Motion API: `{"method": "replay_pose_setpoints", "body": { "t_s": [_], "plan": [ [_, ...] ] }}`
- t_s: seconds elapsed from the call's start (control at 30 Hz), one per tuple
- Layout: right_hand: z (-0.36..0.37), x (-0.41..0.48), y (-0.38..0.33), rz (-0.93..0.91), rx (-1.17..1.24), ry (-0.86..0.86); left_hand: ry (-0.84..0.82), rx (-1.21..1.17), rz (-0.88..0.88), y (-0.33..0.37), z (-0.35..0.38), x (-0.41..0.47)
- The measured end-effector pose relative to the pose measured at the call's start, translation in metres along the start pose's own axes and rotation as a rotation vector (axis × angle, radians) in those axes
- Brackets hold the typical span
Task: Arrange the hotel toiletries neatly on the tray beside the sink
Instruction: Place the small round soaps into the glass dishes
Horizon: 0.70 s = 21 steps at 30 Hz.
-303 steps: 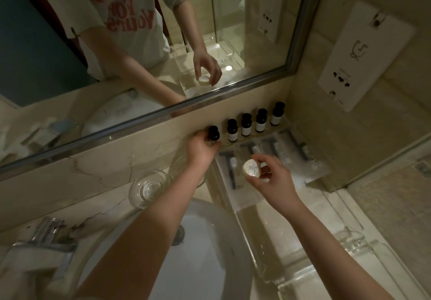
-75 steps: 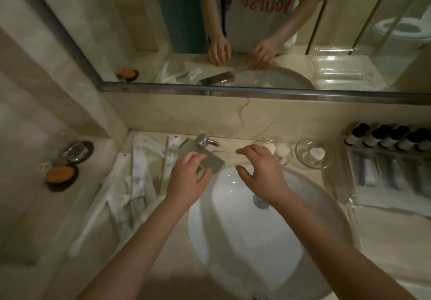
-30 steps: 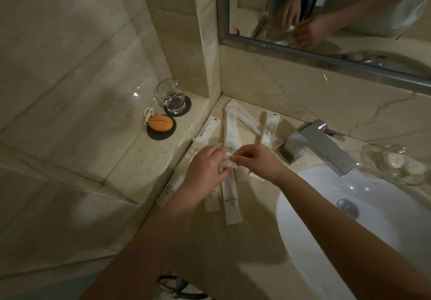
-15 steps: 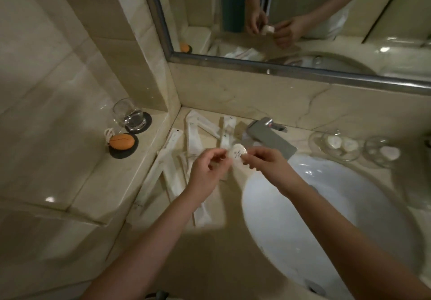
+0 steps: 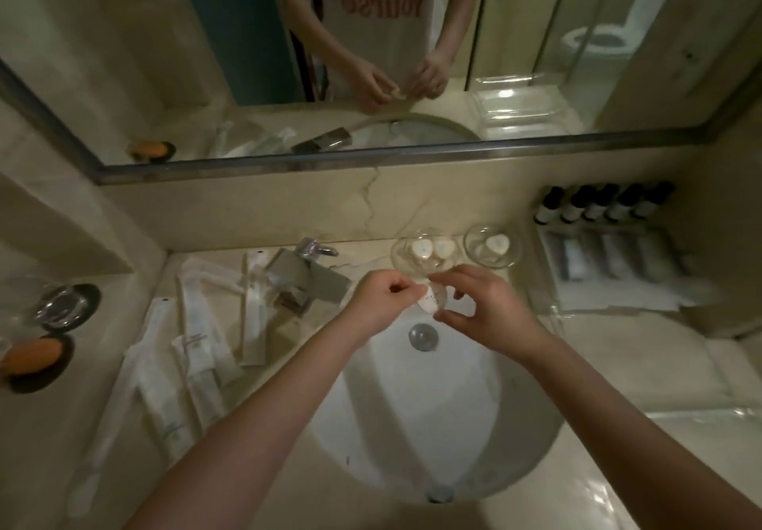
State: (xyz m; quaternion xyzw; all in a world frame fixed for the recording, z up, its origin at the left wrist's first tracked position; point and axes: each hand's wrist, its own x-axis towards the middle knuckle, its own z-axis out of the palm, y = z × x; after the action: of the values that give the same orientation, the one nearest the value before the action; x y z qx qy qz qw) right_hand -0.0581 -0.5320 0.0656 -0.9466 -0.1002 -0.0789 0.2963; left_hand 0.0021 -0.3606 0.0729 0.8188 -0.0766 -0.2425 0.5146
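Note:
A small round white wrapped soap is pinched between my left hand and my right hand, above the back of the white sink. To the right stands the clear tray, with several dark bottles in a row at its back and flat packets laid in front of them. Two glass dishes behind my hands hold heart-shaped soaps. Several long white sachets lie scattered on the counter left of the faucet.
A glass on a black coaster and an orange object on another coaster sit on the left ledge. The mirror runs along the back wall. A second clear tray lies at the front right.
Both hands have carried the small round soap from over the sachets on the left to above the sink, nearer the glass dishes. My view has swung right, bringing the tray into sight.

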Motion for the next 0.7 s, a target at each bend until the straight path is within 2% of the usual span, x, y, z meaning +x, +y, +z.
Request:
{"method": "replay_pose_setpoints", "body": {
  "t_s": [0.13,0.23,0.37,0.5,0.6,0.7],
  "plan": [
    [-0.019,-0.007,0.036,-0.053,-0.206,0.037,-0.071,0.043,0.015,0.015,0.036,0.023],
    [-0.024,-0.002,0.064,-0.063,-0.247,0.026,-0.091,0.015,-0.018,0.021,0.056,0.042],
    [-0.025,0.021,0.108,0.092,-0.206,0.005,-0.004,-0.007,-0.032,0.016,0.062,0.078],
    [-0.022,0.062,0.144,0.292,-0.261,-0.094,0.102,0.339,0.027,0.0,0.056,0.12],
    [-0.015,0.09,0.16,0.322,-0.334,-0.245,0.049,0.571,0.11,-0.008,0.054,0.142],
    [-0.007,0.106,0.173,0.317,-0.369,-0.309,0.029,0.65,0.113,-0.011,0.06,0.158]
  ]
}}
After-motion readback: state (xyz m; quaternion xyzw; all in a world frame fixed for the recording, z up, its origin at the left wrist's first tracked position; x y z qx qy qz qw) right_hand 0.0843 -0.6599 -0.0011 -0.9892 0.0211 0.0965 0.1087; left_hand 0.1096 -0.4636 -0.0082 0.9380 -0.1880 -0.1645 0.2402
